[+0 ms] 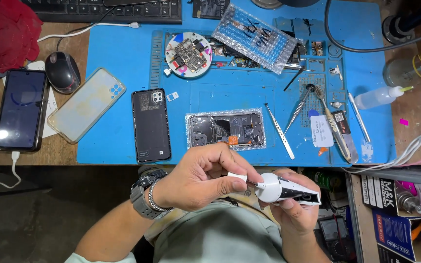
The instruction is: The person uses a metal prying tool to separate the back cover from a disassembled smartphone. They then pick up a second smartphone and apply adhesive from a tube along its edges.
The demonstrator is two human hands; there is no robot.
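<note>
The blue mat covers the table across the upper frame, an opened phone at centre. Low centre, the right hand grips a glue tube; the left hand pinches its small white cap, already off the nozzle, with no glue yet on the phone.

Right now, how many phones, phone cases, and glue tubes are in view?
Phones: 3 — charging, face down, opened
Cases: 1
Glue tubes: 1, in the right hand; left hand holds its cap
Total: 5
</note>
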